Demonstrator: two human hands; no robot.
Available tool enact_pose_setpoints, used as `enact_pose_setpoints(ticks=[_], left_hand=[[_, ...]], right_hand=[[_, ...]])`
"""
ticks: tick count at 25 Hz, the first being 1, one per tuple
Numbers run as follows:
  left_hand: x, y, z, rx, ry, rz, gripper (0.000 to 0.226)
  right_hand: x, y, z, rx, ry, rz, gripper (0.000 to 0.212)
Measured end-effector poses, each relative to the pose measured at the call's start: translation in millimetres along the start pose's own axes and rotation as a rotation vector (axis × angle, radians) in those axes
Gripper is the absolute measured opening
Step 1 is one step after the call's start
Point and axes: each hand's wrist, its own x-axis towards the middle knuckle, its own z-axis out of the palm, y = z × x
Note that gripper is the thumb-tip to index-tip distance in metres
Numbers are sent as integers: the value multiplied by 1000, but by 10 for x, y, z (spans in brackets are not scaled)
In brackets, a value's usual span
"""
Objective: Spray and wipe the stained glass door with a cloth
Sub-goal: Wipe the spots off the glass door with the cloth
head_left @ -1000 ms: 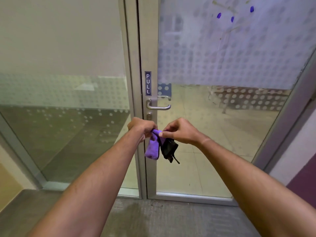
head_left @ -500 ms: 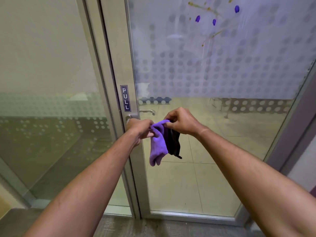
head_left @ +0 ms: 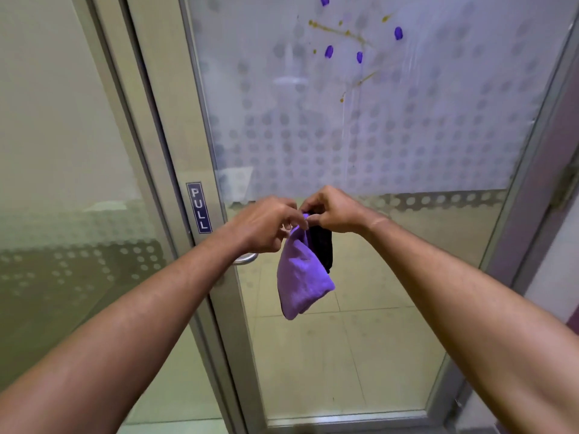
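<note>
A purple and black cloth (head_left: 302, 277) hangs in front of the glass door (head_left: 407, 145). My left hand (head_left: 266, 223) pinches its top edge from the left, and my right hand (head_left: 335, 211) pinches the same edge from the right. The two hands almost touch. High on the frosted, dotted part of the glass are purple stains (head_left: 329, 52) and yellow-brown streaks (head_left: 341, 31), well above both hands. No spray bottle is in view.
The door's metal frame carries a blue PULL sign (head_left: 199, 207) and a lever handle (head_left: 246, 259), partly hidden behind my left wrist. A fixed glass panel (head_left: 62, 183) stands to the left. A purple wall (head_left: 560, 214) borders the door on the right.
The view has tilted up and moved closer, so the stains sit lower in frame. Both hands have risen with the cloth, which now hangs open and longer.
</note>
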Motion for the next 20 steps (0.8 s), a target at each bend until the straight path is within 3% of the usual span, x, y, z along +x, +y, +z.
enact_pose_setpoints(ticks=[4,8,11,15,18,20], left_hand=[[224,-55,-7,118,-103,91,38],[347,-110,-1,71,-46,109,22],[404,-117,50,45,36,98,13],[467,-96,83,45,140,38,11],[509,-59,78,82,161,-57,9],[522,-42,77,112,156,-108,6]], right_hand=[[72,55,-66,8,-41,10,12],[81,117,-108,27,4,30,3],[39,136,-117,96,80,56,9],[-33,162,-178,79,223,121,12],[-143,213,-254,100,146,179,21],[-222,255,-302,94,117,204,17]])
